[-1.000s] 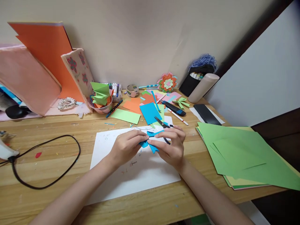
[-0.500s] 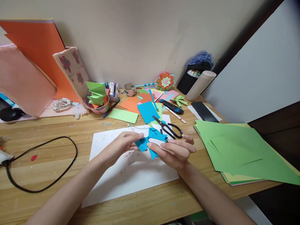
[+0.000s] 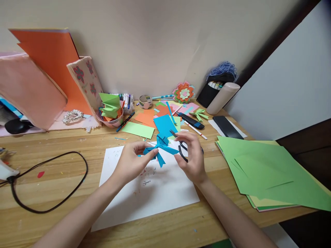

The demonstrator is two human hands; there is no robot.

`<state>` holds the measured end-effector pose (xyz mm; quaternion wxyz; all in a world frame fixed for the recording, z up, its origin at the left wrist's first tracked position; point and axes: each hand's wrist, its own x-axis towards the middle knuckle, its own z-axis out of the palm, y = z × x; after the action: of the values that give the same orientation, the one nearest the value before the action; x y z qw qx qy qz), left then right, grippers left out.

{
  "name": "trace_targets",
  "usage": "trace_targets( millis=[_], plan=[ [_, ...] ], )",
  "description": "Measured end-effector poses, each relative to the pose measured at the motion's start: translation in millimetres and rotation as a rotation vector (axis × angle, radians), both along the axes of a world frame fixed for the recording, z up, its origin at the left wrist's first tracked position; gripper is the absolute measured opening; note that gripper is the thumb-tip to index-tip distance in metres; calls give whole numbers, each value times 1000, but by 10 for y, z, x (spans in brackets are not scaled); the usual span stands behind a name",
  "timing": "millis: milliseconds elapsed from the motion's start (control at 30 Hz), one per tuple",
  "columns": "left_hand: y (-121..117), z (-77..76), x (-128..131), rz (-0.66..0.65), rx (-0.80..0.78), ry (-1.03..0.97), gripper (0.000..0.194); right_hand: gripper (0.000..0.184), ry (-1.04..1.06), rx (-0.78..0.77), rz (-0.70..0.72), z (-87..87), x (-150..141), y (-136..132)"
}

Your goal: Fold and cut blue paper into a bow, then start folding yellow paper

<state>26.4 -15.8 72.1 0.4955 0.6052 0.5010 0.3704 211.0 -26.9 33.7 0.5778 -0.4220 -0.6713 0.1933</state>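
My left hand (image 3: 133,161) pinches a folded blue paper shape (image 3: 160,148) with several strips sticking out and holds it just above a white sheet (image 3: 155,193). My right hand (image 3: 192,156) is to its right, fingers curved and apart. Its thumb is at the tip of the shape's right strip. Black scissors (image 3: 181,146) lie on the desk under that hand and are partly hidden by it.
A stack of green sheets (image 3: 266,170) lies at the right. Coloured paper pieces (image 3: 152,120), pens, a paper flower (image 3: 184,92), a bowl of green paper (image 3: 111,110) and a marker holder (image 3: 214,91) stand behind. A black cable loop (image 3: 51,182) lies on the left.
The blue shape has been lifted and turned upright in my left hand. My right hand came out from under it, rose and curled over the scissors.
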Motion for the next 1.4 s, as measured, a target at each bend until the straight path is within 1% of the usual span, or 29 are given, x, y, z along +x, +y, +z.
trace_targets(
  millis=[33,67,100,133,167,200,267,333,400,467,500,567,600,633,667,733,800,833,900,933,967,1033,1067,1133,1200,1267,1400],
  plan=[
    [-13,-8,5,6,51,42,21,41,85,-158,98,-1,-18,16],
    [-23,-18,10,12,96,83,20,40,145,-298,189,-4,-37,30],
    [-29,-30,15,13,131,116,20,34,190,-413,254,-7,-56,41],
    [-29,-44,20,9,152,134,20,27,228,-495,285,-10,-74,47],
    [-23,-62,24,-8,153,133,20,21,260,-543,289,-12,-90,48],
    [-11,-83,28,-30,134,112,21,19,281,-568,280,-13,-104,44],
    [28,-135,34,-62,58,23,24,19,287,-555,246,-15,-121,30],
    [73,-193,34,-51,-12,-80,27,15,259,-486,216,-23,-123,19],
    [105,-240,31,-43,-31,-132,29,12,232,-421,186,-34,-114,21],
    [112,-261,27,-45,-2,-125,28,12,231,-420,170,-41,-103,30],
    [106,-261,26,-39,29,-103,27,17,234,-447,193,-39,-102,34],
    [82,-247,26,-19,111,-41,23,37,246,-509,280,-28,-111,36],
    [68,-238,28,-11,147,-9,22,43,259,-524,316,-21,-123,33],
    [56,-232,30,-9,172,19,21,41,277,-523,329,-17,-139,29],
    [45,-230,34,-13,186,39,20,34,297,-511,313,-18,-157,24],
    [31,-240,40,-29,191,62,19,16,323,-459,217,-33,-189,19],
    [23,-256,46,-4,196,74,22,9,298,-372,125,-62,-200,22],
    [18,-259,49,35,200,82,26,7,265,-303,75,-76,-194,24],
    [-1,-238,58,109,172,92,34,6,149,-98,-42,-97,-163,30],
    [-16,-213,66,109,128,86,35,9,75,16,-106,-105,-142,31],
    [-33,-180,77,75,67,67,36,12,1,121,-162,-112,-122,30],
    [-70,-107,108,-66,-60,1,40,18,-120,266,-220,-131,-97,24],
    [-86,-75,124,-115,-92,-28,41,19,-162,305,-223,-146,-95,20],
    [-107,-36,152,-132,-95,-49,38,21,-228,344,-200,-183,-117,8],
    [-105,-32,160,-84,-63,-37,33,23,-286,360,-158,-220,-167,-7],
    [-81,-51,141,-29,-35,-33,32,23,-328,342,-111,-237,-228,-28],
    [7,-78,56,76,-13,-43,32,23,-331,303,10,-197,-298,-82]
  ],
)
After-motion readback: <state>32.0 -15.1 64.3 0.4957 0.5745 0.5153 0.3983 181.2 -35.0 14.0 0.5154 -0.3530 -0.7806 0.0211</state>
